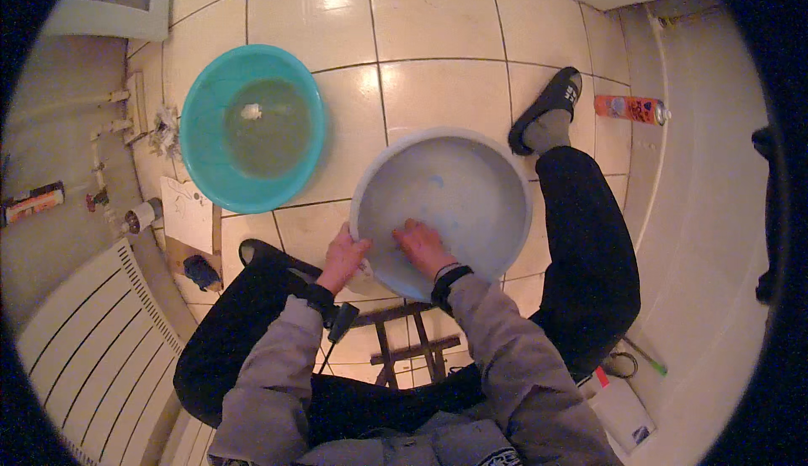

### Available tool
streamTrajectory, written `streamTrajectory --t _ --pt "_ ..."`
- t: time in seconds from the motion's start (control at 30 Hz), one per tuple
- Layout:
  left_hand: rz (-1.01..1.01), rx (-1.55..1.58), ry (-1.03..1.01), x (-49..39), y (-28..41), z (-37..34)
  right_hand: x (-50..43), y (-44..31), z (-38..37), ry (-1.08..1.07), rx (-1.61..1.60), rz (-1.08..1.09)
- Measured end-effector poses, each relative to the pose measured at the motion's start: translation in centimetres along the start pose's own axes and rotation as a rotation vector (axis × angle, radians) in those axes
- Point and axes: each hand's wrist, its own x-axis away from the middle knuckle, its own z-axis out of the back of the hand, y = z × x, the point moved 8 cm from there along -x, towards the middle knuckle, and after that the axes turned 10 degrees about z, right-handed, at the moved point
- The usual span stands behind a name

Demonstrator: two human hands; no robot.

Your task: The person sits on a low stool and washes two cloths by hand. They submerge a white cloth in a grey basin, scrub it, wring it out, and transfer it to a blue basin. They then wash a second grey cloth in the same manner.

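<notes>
A large pale grey-blue plastic basin [467, 207] stands on the tiles between my legs. My left hand [344, 257] grips its near left rim, with the thumb on the inner side. Reaching over the near rim, my right hand [423, 245] is inside the basin at the lower left, its fingers slightly bent; whether it touches the bottom or holds something small cannot be told. Faint blue marks show on the basin's inside. To the left, a turquoise basin [252, 197] contains murky liquid [271, 144] with a small white piece [251, 111] in it.
A spray can [631, 110] lies by the right wall. Pipes with a red-handled valve [96, 199] run along the left wall, above a white radiator [95, 340]. A dark wooden slatted frame [413, 346] is below my forearms. A white box [622, 415] lies at lower right.
</notes>
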Motion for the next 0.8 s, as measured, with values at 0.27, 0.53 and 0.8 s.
streamTrajectory --t 0.27,0.53,0.8 --pt "0.11 0.26 -0.063 -1.7 -2.7 -1.8 5.3 12.7 6.9 0.278 0.421 -0.315" --pt "-0.061 0.122 -0.014 -1.5 -1.2 -1.5 0.9 2.1 -3.7 0.158 -0.361 -0.248" --pt "0.166 0.195 -0.235 -0.6 -1.4 -3.0 -4.4 3.5 8.6 0.322 0.213 -0.156"
